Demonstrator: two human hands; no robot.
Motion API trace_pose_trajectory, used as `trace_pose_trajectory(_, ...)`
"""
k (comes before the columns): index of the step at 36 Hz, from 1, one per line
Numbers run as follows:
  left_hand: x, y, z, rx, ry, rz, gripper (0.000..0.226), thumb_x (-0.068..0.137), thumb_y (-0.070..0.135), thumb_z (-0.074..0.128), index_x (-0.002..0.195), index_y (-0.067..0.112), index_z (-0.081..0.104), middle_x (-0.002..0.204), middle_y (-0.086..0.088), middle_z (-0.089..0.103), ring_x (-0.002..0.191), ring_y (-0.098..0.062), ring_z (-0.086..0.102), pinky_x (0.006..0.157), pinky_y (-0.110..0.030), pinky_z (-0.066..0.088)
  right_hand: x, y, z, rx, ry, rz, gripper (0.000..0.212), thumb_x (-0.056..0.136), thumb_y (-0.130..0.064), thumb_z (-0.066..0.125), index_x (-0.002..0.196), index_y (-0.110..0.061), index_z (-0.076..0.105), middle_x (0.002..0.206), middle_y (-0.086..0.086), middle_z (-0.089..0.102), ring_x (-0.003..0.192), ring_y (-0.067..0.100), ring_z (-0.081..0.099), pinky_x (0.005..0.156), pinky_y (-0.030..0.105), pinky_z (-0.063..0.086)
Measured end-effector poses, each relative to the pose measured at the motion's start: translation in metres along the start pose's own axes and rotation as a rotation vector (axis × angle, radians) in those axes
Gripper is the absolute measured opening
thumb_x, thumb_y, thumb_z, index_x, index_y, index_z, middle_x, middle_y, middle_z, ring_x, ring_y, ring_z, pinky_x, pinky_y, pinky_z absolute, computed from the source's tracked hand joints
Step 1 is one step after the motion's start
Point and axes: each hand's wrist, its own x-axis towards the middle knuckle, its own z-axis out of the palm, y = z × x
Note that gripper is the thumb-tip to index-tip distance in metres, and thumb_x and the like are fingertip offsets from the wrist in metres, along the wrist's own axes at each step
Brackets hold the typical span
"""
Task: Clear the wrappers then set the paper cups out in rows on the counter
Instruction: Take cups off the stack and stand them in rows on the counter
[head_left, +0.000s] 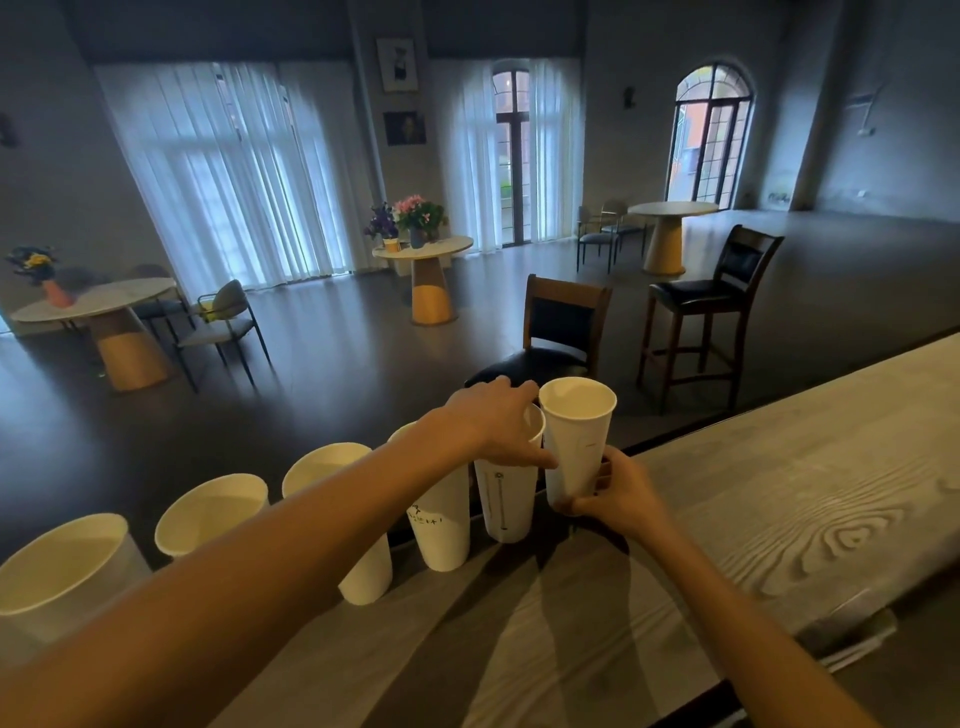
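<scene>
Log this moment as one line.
left hand: gripping cup rim | right hand: holding raised cup | cup row along counter edge

Six tall white paper cups stand upright and open-mouthed in a row along the far edge of the grey wood-grain counter (779, 493). From the left: cup one (62, 566), cup two (210, 512), cup three (363, 571), a printed cup (441, 525), a seamed cup (506, 504), and the rightmost cup (576, 441), slightly raised.
</scene>
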Motion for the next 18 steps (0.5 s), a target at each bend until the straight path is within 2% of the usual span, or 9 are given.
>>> trace_pose_trajectory(3,-0.0018,-0.0008,-0.006,-0.063,-0.034,-0.001,0.09,0.079,0.066,0.072,0.151,0.027,0.033,0.145,-0.007,0.048,0.128,-0.028,0.052,0.102,-0.042,0.051,-0.0013,-0.0008,-0.0004,0.005,0.009,0.011,0.084,0.064,-0.025,0.09,0.135,-0.017,0.047,0.129,0.005,0.06,0.116,0.022,0.059,0.088,0.036,0.052)
trace_pose_trajectory(6,-0.0041,-0.001,-0.0099,-0.116,-0.054,0.015,0.081,0.081,0.054,0.077,0.146,0.022,0.041,0.141,-0.006,0.051,0.127,-0.025,0.051,0.101,-0.037,0.047,-0.0021,-0.0009,-0.0003,-0.001,0.016,0.019,0.08,0.066,-0.025,0.089,0.134,-0.018,0.048,0.131,0.005,0.059,0.117,0.023,0.059,0.091,0.04,0.053)
trace_pose_trajectory(11,-0.0032,-0.0002,-0.0065,-0.178,-0.007,0.013,0.074,0.082,0.049,0.078,0.142,0.02,0.046,0.139,-0.006,0.053,0.124,-0.023,0.053,0.099,-0.034,0.047,-0.0031,0.0004,-0.0044,-0.027,0.042,0.024,0.078,0.067,-0.024,0.088,0.134,-0.019,0.048,0.133,0.005,0.058,0.121,0.025,0.056,0.096,0.046,0.053)
trace_pose_trajectory(18,0.0036,0.0014,-0.0013,-0.218,0.033,0.022,0.07,0.082,0.052,0.077,0.137,0.02,0.05,0.133,-0.005,0.056,0.116,-0.02,0.055,0.088,-0.027,0.043,-0.002,0.0052,-0.0097,-0.048,0.047,0.033,0.078,0.066,-0.026,0.089,0.132,-0.021,0.049,0.131,0.003,0.059,0.117,0.022,0.058,0.09,0.039,0.053)
